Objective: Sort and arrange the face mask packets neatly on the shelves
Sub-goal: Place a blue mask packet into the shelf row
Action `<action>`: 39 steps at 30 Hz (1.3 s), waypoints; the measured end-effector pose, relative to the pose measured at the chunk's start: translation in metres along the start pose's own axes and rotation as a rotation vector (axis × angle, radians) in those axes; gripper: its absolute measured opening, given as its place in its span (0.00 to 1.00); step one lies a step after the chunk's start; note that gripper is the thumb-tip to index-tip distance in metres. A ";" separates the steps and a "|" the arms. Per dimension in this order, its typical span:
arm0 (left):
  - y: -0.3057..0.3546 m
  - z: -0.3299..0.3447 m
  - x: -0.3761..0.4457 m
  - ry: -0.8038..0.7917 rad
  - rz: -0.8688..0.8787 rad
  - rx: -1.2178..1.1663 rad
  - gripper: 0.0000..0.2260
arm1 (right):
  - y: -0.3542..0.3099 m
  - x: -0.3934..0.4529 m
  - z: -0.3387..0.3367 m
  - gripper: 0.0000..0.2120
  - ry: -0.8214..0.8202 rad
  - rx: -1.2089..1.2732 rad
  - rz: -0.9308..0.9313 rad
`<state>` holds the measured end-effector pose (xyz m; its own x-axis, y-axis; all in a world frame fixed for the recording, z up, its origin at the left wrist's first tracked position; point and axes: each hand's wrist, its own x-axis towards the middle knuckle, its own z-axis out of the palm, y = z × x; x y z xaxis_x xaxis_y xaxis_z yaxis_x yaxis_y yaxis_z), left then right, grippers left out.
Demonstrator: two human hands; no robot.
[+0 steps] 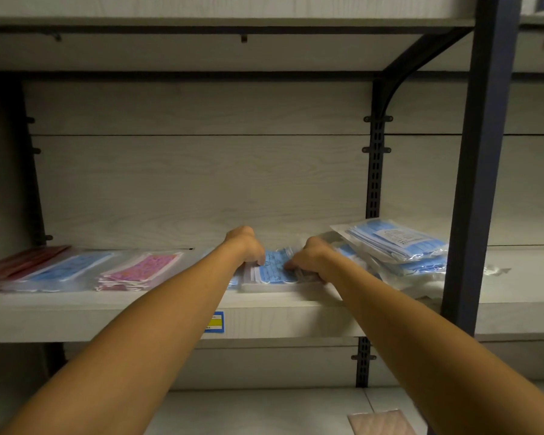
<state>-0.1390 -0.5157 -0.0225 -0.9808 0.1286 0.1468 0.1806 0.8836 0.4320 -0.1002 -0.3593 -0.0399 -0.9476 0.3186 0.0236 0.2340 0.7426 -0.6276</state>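
A clear packet of blue patterned face masks (275, 268) lies on the pale wooden shelf (170, 312), near its front edge. My left hand (247, 246) holds the packet's left end with curled fingers. My right hand (308, 257) grips its right end. To the right, a loose pile of blue mask packets (396, 243) leans untidily. On the left lie a pink patterned packet stack (142, 270), a blue packet (66, 266) and a red packet (16, 262) in a row.
A dark metal upright (481, 171) stands at the right, with a slotted bracket rail (374, 171) behind the pile. Another shelf (201, 23) hangs overhead. A yellow and blue label (215, 321) is on the shelf front. A pinkish packet (380, 423) lies on the lower shelf.
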 end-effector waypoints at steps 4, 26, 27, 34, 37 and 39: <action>-0.001 0.001 0.001 0.001 -0.003 -0.003 0.23 | -0.002 0.000 0.001 0.15 0.008 -0.036 -0.010; -0.010 0.011 0.010 0.045 0.022 0.003 0.12 | 0.007 0.004 0.004 0.25 0.084 -0.102 -0.076; -0.012 0.012 0.011 0.070 0.039 -0.012 0.10 | 0.008 0.006 0.004 0.26 0.125 -0.116 -0.105; -0.019 0.002 0.016 0.242 0.219 0.124 0.11 | 0.009 0.009 -0.007 0.20 0.314 -0.432 -0.370; -0.017 0.000 0.016 0.244 0.278 0.170 0.11 | 0.006 0.010 -0.017 0.18 0.324 -0.502 -0.408; -0.015 0.001 0.016 0.237 0.306 0.189 0.11 | 0.005 0.010 -0.022 0.18 0.329 -0.552 -0.418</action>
<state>-0.1576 -0.5266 -0.0272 -0.8359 0.3107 0.4525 0.4226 0.8903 0.1695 -0.1043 -0.3396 -0.0260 -0.8878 0.0411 0.4583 0.0265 0.9989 -0.0381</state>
